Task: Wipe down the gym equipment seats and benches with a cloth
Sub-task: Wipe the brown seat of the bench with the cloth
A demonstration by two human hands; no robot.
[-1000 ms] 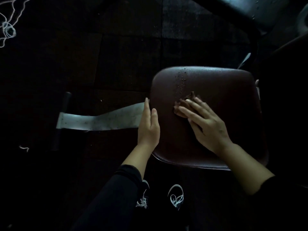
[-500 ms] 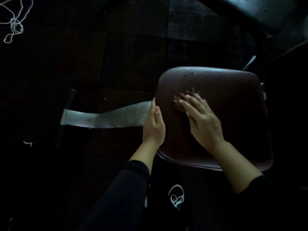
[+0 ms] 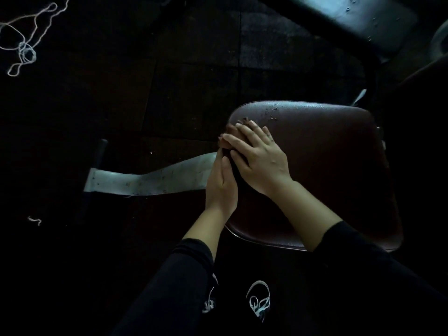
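Note:
A dark maroon padded seat (image 3: 327, 166) fills the right half of the view, with water droplets near its far left corner. My right hand (image 3: 257, 158) lies flat with straight fingers near the seat's left edge and presses a small dark brown cloth (image 3: 230, 130) onto it; only the cloth's edge shows past the fingertips. My left hand (image 3: 221, 187) rests on edge against the seat's left side, fingers straight, close beside the right hand.
A pale metal frame bar (image 3: 150, 178) runs left from under the seat to a dark crossbar (image 3: 97, 156). Another dark wet pad (image 3: 358, 18) is at the top right. Loose white string (image 3: 24, 49) lies on the dark tiled floor at top left.
My right hand has slid the cloth leftward from the seat's middle to its left edge, meeting the left hand. The left hand has stayed at the seat's side.

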